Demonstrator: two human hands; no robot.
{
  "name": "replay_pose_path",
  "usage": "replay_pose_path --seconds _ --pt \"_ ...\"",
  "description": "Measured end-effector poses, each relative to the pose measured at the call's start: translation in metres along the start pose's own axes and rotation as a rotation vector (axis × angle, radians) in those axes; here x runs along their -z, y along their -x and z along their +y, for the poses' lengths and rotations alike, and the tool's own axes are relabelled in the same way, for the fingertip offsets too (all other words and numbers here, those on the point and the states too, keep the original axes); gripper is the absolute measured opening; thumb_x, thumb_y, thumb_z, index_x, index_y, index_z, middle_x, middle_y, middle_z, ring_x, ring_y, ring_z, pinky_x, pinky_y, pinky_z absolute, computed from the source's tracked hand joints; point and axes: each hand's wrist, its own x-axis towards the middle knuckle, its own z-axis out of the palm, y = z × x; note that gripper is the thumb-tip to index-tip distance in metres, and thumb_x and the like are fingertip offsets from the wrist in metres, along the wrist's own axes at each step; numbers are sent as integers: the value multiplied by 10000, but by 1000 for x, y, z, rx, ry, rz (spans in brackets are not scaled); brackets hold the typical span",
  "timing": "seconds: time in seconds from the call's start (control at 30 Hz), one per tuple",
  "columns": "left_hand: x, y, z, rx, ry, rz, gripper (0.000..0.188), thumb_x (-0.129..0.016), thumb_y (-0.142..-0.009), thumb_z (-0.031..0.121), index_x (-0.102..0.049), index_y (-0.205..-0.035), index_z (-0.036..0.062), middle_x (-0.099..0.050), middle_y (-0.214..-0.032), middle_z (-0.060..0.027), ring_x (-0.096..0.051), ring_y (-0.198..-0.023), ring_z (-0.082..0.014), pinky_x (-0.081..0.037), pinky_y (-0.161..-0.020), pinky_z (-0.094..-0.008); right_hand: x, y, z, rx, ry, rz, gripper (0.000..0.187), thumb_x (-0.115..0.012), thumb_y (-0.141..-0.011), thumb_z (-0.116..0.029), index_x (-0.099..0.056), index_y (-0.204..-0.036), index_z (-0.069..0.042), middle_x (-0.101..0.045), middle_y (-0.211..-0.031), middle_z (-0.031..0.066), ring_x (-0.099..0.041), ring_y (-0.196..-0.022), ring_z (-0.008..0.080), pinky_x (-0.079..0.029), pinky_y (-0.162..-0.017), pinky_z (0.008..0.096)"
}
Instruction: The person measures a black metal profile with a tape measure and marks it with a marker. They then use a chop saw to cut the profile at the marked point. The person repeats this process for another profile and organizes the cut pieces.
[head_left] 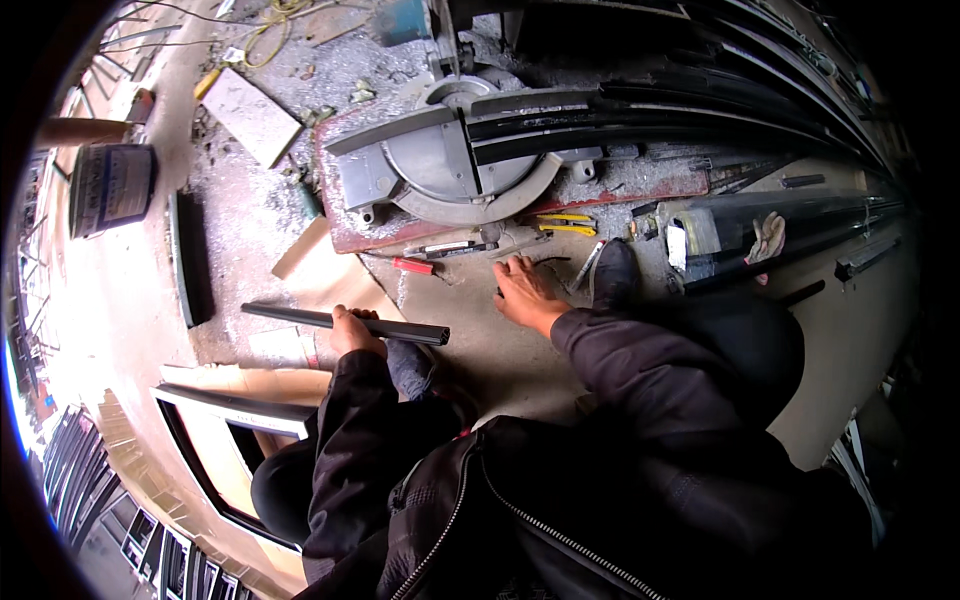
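At ten o'clock from the worker's chest [430,490], the left hand [356,331] is grasping a black hollow bar [412,331], fingers curling around its middle. Toward half past twelve, the right hand [527,298] is hovering near the floor [465,345], fingers loosely bending; whether they are pinching anything is not showing. The bar is apparently lying ready-cut in that grip, its open end joining nothing, while longer black profiles [640,133], seemingly uncut, are stretching from the saw [420,160] at twelve o'clock toward one. At nine, a black-edged frame [235,405] is resting, its completeness unclear.
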Motion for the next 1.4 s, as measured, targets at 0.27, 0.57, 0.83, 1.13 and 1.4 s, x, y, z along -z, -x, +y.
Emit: replay_pose_path --seconds 0.27,0.57,0.83,1.13,1.4 --pt "11 -67 -48 -72 -300 86 378 -559 -943 304 -543 -774 -34 -559 -689 -98 -544 -572 -200 -487 -544 -344 -21 -22 22 153 75 217 461 -612 -817 -66 -532 -1270 -34 -534 -1304 139 -507 -1220 312 -522 -887 432" --pt "73 -149 -46 -169 -1464 -72 285 -519 -976 245 -676 -1042 17 -707 -999 -180 -664 -903 -363 -531 -751 -459 34 14 -9 125 22 259 319 -567 -841 -132 -573 -1138 -17 -539 -1242 159 -499 -1187 309 -415 -933 454" --pt "-12 79 49 269 -1050 -363 275 -641 -911 261 -657 -1067 36 -684 -896 -78 -654 -730 -180 -544 -579 -305 137 107 -28 -74 -162 -126 250 -625 -814 -152 -607 -1009 5 -620 -1038 226 -616 -990 379 -517 -795 490" --pt "-26 254 173 198 -1332 -878 268 -570 -978 287 -598 -874 41 -603 -687 -62 -554 -517 -134 -432 -430 -265 223 223 3 -83 -366 -46 195 -637 -827 -180 -620 -958 -37 -638 -952 179 -628 -917 343 -509 -708 512" --pt "-98 369 213 -1072 -1511 -1736 278 -588 -943 282 -682 -835 43 -694 -714 -77 -680 -596 -217 -550 -519 -359 374 357 7 -406 -337 116 236 -587 -866 -229 -652 -968 -26 -655 -977 193 -624 -947 400 -507 -817 514"
